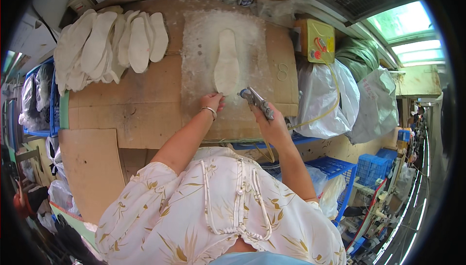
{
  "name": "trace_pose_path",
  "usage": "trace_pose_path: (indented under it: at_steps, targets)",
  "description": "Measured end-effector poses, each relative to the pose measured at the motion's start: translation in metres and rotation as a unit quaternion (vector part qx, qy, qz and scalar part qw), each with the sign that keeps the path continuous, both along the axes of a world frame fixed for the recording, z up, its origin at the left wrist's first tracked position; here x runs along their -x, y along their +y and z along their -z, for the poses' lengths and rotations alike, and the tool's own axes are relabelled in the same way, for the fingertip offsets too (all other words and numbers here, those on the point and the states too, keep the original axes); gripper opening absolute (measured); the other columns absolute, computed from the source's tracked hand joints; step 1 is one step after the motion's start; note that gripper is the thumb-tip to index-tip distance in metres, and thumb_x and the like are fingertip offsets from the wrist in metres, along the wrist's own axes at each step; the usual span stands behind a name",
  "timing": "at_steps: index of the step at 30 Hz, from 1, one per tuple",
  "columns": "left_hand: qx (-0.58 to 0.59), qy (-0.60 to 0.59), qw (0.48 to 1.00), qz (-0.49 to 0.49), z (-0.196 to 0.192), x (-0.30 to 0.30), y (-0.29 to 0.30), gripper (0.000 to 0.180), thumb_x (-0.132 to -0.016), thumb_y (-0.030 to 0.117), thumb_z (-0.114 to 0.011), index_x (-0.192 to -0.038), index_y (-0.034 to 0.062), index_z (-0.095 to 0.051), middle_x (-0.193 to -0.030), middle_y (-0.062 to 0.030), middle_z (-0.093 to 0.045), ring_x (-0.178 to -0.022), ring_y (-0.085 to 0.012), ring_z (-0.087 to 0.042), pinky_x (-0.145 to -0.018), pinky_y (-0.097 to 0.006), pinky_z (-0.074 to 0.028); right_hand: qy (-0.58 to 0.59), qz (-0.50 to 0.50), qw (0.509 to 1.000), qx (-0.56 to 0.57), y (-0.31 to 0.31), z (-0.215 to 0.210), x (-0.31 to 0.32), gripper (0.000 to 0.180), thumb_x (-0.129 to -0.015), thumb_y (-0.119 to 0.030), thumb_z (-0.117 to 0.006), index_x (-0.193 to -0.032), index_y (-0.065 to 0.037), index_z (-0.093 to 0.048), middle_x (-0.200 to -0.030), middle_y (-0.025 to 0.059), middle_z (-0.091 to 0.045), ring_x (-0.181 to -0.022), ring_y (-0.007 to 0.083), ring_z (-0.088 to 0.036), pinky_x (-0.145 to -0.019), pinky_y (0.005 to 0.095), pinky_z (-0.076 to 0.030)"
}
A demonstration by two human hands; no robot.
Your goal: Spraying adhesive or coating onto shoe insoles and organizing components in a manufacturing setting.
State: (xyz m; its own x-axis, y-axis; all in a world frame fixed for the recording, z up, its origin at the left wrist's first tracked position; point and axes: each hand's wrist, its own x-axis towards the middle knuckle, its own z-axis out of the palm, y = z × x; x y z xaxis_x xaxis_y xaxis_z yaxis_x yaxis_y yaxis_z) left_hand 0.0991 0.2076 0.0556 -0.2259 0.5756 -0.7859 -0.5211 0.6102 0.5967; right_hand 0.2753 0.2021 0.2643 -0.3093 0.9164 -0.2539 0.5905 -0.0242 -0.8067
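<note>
From here, the left hand (212, 102) pinches the pale insole (226, 66) at six o'clock; the right hand (275, 125) grips a spray gun (262, 105) toward five.

cream insole (226, 66), brown cardboard (111, 112), white leaf-patterned blouse (182, 209)

Looks matt on the lone insole (226, 66), metallic on the spray gun (260, 103) — shows dull on the cardboard (107, 112), glossy on the white plastic bag (314, 95) at right.

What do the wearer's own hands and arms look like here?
The left hand and right hand are ungloved, with bare forearms. A light-coloured bracelet circles the left wrist. The sleeves are short and whitish, with golden-brown leaf prints.
</note>
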Motion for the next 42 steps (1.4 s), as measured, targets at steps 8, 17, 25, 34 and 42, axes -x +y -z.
trace_pose_path:
  at_steps: [8,17,25,34,42]
  targets:
    - [0.0,-0.004,1.0,-0.001,0.0,0.002,-0.002,0.018,-0.084,0.021,-0.062,-0.093,0.0052,-0.06,-0.082,-0.0035,-0.066,-0.06,-0.0114,-0.063,-0.046,-0.022,-0.049,0.01,0.006,1.0,-0.005,0.023,-0.001,0.016,0.029,-0.087,-0.028,-0.058,-0.082,0.0,-0.053,-0.061,0.0103,-0.048,-0.057,0.0193,-0.041,-0.055,0.033,-0.038]
    - [-0.011,-0.016,1.0,0.019,0.0,0.004,-0.002,0.017,-0.084,0.02,-0.061,-0.092,0.0053,-0.061,-0.084,-0.0029,-0.066,-0.064,-0.0124,-0.064,-0.049,-0.023,-0.051,0.023,0.018,0.998,-0.049,0.061,0.012,0.031,0.03,-0.088,-0.028,-0.058,-0.08,0.001,-0.052,-0.061,0.0074,-0.047,-0.057,0.0154,-0.041,-0.054,0.0324,-0.037]
    - [-0.019,-0.012,1.0,0.001,0.003,0.003,-0.002,0.015,-0.082,0.017,-0.063,-0.086,0.0033,-0.062,-0.079,-0.0046,-0.067,-0.06,-0.013,-0.063,-0.043,-0.023,-0.048,0.054,0.029,0.996,-0.068,0.088,0.017,0.047,0.03,-0.087,-0.027,-0.059,-0.08,0.002,-0.054,-0.062,0.0063,-0.049,-0.057,0.0148,-0.044,-0.055,0.0308,-0.038]
    - [-0.009,-0.015,1.0,-0.001,0.004,0.002,-0.003,0.015,-0.082,0.018,-0.063,-0.088,0.0035,-0.062,-0.081,-0.0052,-0.067,-0.059,-0.0126,-0.063,-0.043,-0.023,-0.047,0.067,0.035,0.992,-0.096,0.122,0.024,0.062,0.033,-0.086,-0.032,-0.06,-0.08,0.0,-0.057,-0.061,0.0052,-0.051,-0.057,0.0136,-0.045,-0.054,0.0302,-0.039]
    - [-0.011,-0.008,1.0,0.0,0.001,0.002,-0.004,0.019,-0.082,0.019,-0.062,-0.091,0.0021,-0.061,-0.082,-0.0054,-0.067,-0.06,-0.013,-0.064,-0.044,-0.023,-0.047,0.036,0.051,0.994,-0.092,0.133,0.019,0.059,0.034,-0.087,-0.034,-0.057,-0.079,-0.001,-0.06,-0.061,0.0019,-0.053,-0.057,0.0105,-0.049,-0.054,0.0279,-0.039]
